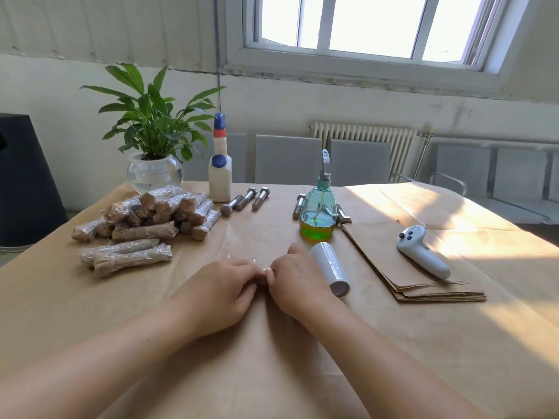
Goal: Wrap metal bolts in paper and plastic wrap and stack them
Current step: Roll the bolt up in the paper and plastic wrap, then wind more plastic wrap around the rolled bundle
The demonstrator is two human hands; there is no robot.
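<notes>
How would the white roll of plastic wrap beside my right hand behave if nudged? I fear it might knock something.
The white roll of plastic wrap lies on its side on the brown paper table cover, so it would probably roll easily. It looks light, with a hollow core. Its glossy film may feel slippery. The green glass pump bottle stands close behind it.

Upper left of my view, a potted plant [151, 122] sits in a glass bowl, a white bottle [220, 173] just right of it. Centre, a green-liquid dispenser [318, 213]. Right, a white controller [422, 251]. Window [372, 25] above, radiator [363, 136] beneath.
</notes>
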